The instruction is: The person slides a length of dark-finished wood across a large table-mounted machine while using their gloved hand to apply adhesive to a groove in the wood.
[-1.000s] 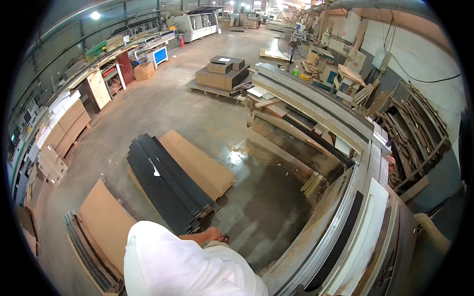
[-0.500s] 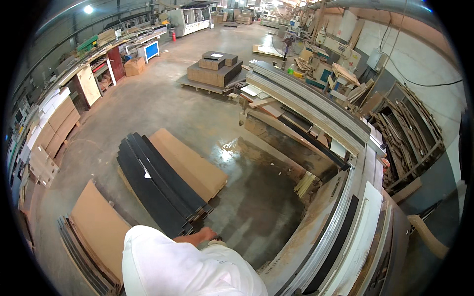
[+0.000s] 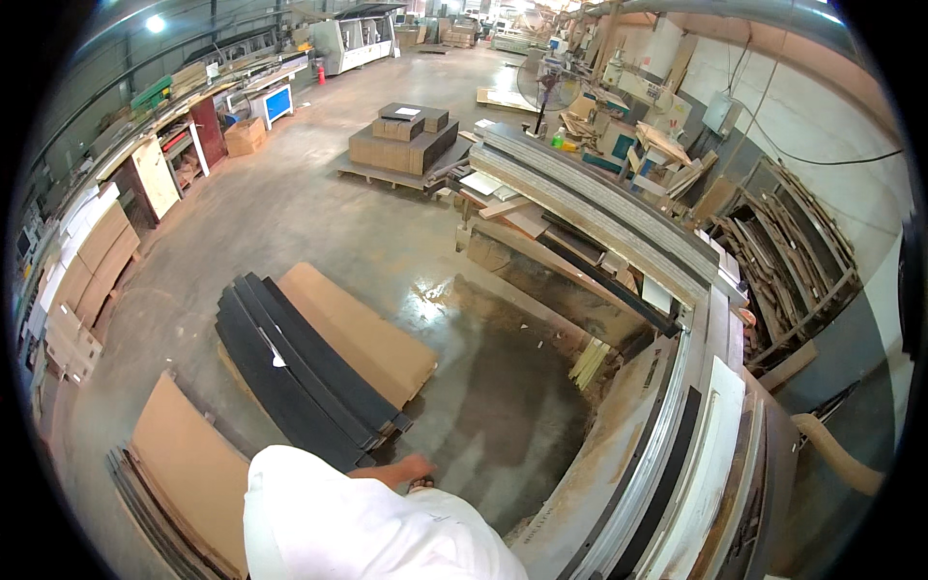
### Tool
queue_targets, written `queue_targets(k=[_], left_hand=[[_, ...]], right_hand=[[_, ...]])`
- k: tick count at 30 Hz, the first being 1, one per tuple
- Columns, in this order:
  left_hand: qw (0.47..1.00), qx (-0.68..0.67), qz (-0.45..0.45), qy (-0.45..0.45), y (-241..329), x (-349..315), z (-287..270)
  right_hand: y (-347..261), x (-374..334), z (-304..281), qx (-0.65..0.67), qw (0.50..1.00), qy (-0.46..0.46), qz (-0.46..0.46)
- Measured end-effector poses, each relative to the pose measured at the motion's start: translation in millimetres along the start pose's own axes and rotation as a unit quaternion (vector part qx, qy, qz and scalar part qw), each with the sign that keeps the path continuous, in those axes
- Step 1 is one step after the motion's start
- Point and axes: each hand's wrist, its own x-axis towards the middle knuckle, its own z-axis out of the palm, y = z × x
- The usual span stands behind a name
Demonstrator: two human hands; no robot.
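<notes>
My left hand (image 3: 419,466) hangs low beside my white shirt, its bare forearm coming out from under the sleeve. It is small in the picture, and its fingers are too indistinct to read. No held thing shows at it. Just below it, part of a sandalled foot (image 3: 421,482) stands on the floor. Nearest to the hand is a stack of long black panels (image 3: 290,362), with a brown board (image 3: 358,333) lying along its far right side. Left of my shirt lies another stack topped by a brown board (image 3: 184,454). My right hand does not show.
Along the right runs a long machine table with a metal rail (image 3: 648,435). Long grey panels (image 3: 590,208) lie across its far part. Farther off, a pallet carries brown stacked boards (image 3: 401,150). A rack of scrap strips (image 3: 793,251) stands at the right wall.
The surroundings have shifted slightly left in the view. My left hand sits a little farther right and lower, and more of the sandalled foot shows. The panel stacks look the same.
</notes>
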Motion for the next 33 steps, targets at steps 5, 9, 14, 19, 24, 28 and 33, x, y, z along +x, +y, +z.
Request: queue_targets(k=[5, 9, 14, 19, 24, 28, 33], left_hand=[[0.974, -0.190, -0.115, -0.046, 7.8, 6.4, -35.4], [0.927, -0.249, -0.252, -0.124, -43.8, -13.2, -7.5], [0.989, 0.098, 0.041, -0.105, -58.2, 11.1, -18.6], [0.979, 0.075, 0.030, -0.189, -21.4, 42.0, -34.0], [0.921, 0.242, 0.224, -0.206, 2.0, 58.1, 5.8], [0.915, 0.211, 0.258, -0.225, 64.9, 93.8, 43.0], [0.965, -0.130, 0.014, -0.226, 158.6, 120.5, 37.2]], right_hand=[[-13.6, 21.4, -66.2, 0.004, 0.999, -0.035, 0.002], [-141.5, 127.7, -207.4, 0.028, 0.994, -0.098, -0.032], [-137.4, 136.4, -247.1, 0.054, 0.992, 0.020, -0.109], [-126.7, 145.3, -243.6, 0.114, 0.931, -0.297, 0.178], [-121.0, 152.1, -226.1, 0.144, 0.925, -0.298, 0.187], [-111.0, 167.9, -229.8, 0.089, 0.925, -0.324, 0.178], [-101.1, 168.5, -239.7, 0.083, 0.914, -0.352, 0.184]])
